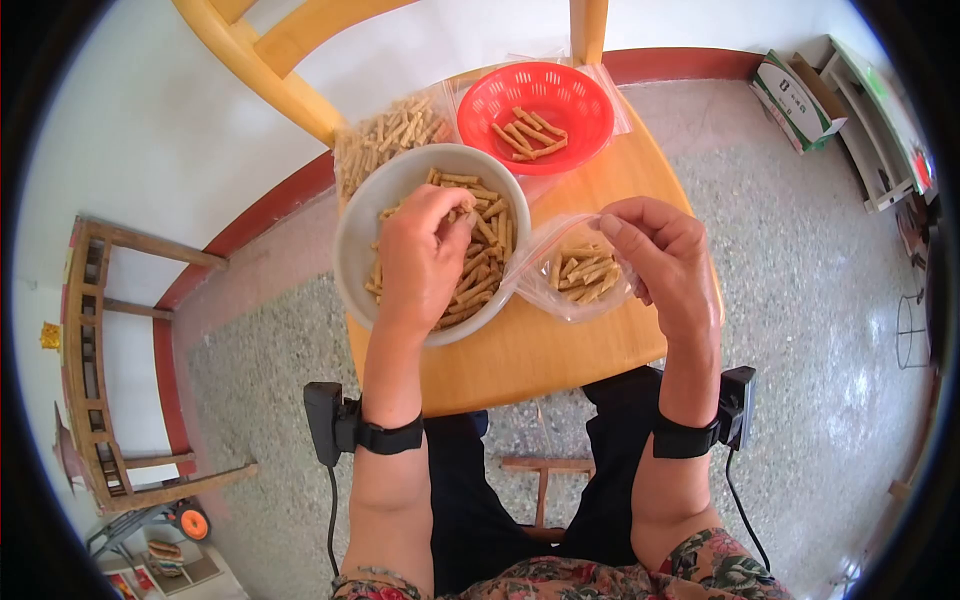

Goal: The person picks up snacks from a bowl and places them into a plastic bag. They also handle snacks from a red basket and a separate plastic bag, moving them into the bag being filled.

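My left hand [420,250] is over the pale grey bowl [352,235], which holds many short brown snack sticks [480,275]. Its fingers are closed in a pinch, with a bit of snack stick at the tips, partly hidden by the hand. On the right, my right hand [660,250] grips the upper edge of a clear plastic bag [545,285] between thumb and fingers. Several snack sticks lie inside this bag, which rests on the wooden chair seat [560,355] against the bowl's right side.
A red plastic basket [475,125] with several sticks stands at the back of the seat. Left of it lies a filled clear bag [375,140]. The chair's backrest [255,60] rises behind. A cardboard box [795,100] and a wooden frame [95,350] stand on the floor.
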Motion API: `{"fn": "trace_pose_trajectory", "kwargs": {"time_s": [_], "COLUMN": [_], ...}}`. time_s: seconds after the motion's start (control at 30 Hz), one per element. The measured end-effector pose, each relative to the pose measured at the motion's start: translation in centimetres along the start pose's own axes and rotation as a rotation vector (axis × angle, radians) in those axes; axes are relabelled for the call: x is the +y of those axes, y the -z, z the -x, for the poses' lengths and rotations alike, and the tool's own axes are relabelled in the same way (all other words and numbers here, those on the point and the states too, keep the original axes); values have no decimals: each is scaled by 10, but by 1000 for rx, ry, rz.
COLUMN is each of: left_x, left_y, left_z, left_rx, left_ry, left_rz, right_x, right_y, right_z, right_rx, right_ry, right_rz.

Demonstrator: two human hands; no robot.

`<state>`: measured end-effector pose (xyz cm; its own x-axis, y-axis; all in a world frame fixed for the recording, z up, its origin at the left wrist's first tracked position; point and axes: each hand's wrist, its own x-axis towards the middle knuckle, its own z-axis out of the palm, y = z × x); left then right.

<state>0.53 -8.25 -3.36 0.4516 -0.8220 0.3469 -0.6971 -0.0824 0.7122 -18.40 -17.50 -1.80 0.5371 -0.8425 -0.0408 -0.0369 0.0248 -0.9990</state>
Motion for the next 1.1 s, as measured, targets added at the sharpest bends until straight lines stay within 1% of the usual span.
{"fn": "trace_pose_trajectory", "kwargs": {"time_s": [0.03, 0.1, 0.13, 0.17, 0.23, 0.27, 0.33, 0.37, 0.43, 0.47, 0.53, 0.6, 0.67, 0.73, 0.77, 0.83, 0.87, 0.9, 0.97, 1.0, 1.03, 1.1], "left_x": [4, 13, 18, 21, 28, 31, 36, 37, 38, 38, 38, 39, 41, 48, 52, 64, 70, 71, 70, 71, 70, 71], "left_y": [1, 4, 5, 6, 8, 9, 11, 12, 14, 13, 11, 6, 1, 0, -1, -6, -9, -15, -25, -30, -31, -30], "left_z": [0, 1, 2, 3, 4, 5, 7, 7, 8, 8, 8, 9, 11, 13, 14, 18, 21, 22, 26, 27, 27, 26], "left_rx": [2, -29, -42, -45, -89, -93, -138, -139, -179, -182, -206, -203, -207, -171, -180, -90, -68, -72, -7, -20, -20, -72], "left_ry": [-6, 163, 153, 149, 179, 177, 226, 226, 246, 248, 312, 327, 348, 322, 326, 240, 185, 190, -122, -159, -156, -251], "left_rz": [0, 490, 556, 559, 688, 692, 902, 903, 1142, 1142, 1375, 1408, 1449, 1299, 1308, 869, 730, 736, 150, 64, 66, -99], "right_x": [0, 0, 0, 1, 2, 3, 4, 4, 5, 5, 3, 2, 2, 5, 6, 7, 8, 8, 8, 9, 10, 10], "right_y": [0, 0, 0, 0, 0, 1, 3, 3, 3, 3, 4, 5, 4, 5, 5, 4, 3, 4, 4, 4, 4, 4], "right_z": [0, 0, 0, 0, -1, -1, -1, -2, -3, -3, -2, -3, -3, -4, -5, -5, -4, -4, -4, -4, -4, -4], "right_rx": [-1, 1, -5, -10, -16, -30, -31, -38, -37, -35, -34, -29, -31, -28, -35, -25, -27, -23, -47, -47, -41, -39], "right_ry": [-1, 1, -14, -31, -20, -11, -17, -23, -19, -15, -30, -45, -63, -53, -37, -31, -18, -24, 1, -2, 14, 30], "right_rz": [-11, -20, -38, -56, -76, -97, -86, -77, -69, -59, -51, -40, -93, -95, -103, -106, -117, -113, -146, -144, -122, -98]}}
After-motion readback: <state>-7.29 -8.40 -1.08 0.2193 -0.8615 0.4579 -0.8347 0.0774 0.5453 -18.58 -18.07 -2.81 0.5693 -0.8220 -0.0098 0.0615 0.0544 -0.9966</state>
